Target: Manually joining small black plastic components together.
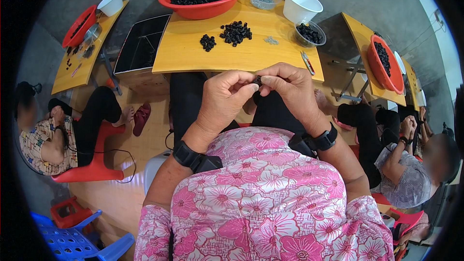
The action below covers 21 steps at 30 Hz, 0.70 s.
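Both my hands meet in front of the table's near edge, pinching one small black plastic part (257, 80) between them. My left hand (229, 93) has its thumb and fingertips closed on the part's left side. From the other side, my right hand (288, 87) grips it with thumb and forefinger. The fingers cover most of the part, so its exact shape is hidden. On the yellow table (188, 58) beyond lie a larger pile of black parts (236, 33) and a smaller pile (208, 43). A little heap of small silvery pieces (271, 40) is to their right.
A red basin (169, 7) full of black parts stands at the back. Nearby are a white bowl (302, 6), a clear tub of silvery pieces (263, 1), a clear bowl of black parts (309, 34) and thread snips (307, 63). People sit at tables on both sides.
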Each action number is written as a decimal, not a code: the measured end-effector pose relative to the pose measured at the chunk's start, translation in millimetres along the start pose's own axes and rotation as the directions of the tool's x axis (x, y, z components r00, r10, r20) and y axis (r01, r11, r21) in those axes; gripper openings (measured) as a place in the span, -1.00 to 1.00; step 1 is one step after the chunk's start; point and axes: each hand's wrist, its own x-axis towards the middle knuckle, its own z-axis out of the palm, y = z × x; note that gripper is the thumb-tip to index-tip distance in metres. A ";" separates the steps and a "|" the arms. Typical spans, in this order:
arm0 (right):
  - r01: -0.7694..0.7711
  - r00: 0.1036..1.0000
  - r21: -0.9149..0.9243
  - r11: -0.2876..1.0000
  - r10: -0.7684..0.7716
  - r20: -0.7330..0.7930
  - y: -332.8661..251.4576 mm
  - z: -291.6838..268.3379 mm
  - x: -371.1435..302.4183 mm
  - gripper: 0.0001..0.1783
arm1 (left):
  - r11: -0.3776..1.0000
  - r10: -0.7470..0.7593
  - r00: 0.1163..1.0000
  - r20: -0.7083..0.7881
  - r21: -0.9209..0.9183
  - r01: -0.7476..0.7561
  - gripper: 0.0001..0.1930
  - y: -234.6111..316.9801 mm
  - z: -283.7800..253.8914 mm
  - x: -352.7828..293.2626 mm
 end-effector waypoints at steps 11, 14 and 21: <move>-0.233 0.972 0.290 0.928 0.210 0.109 9.6 -4.8 5.3 -0.88 | 0.965 0.178 0.983 0.042 0.188 -0.183 -0.87 0.8 -3.1 3.8; -0.267 0.962 0.336 0.903 0.233 0.139 15.1 -6.9 8.9 -0.89 | 0.994 0.100 0.995 0.027 0.050 -0.102 -0.88 5.7 -0.4 2.4; -0.134 0.990 0.145 0.980 0.125 0.069 4.5 0.9 7.8 -0.88 | 0.950 -0.147 0.987 0.069 -0.267 0.160 -0.90 -0.9 -1.7 0.3</move>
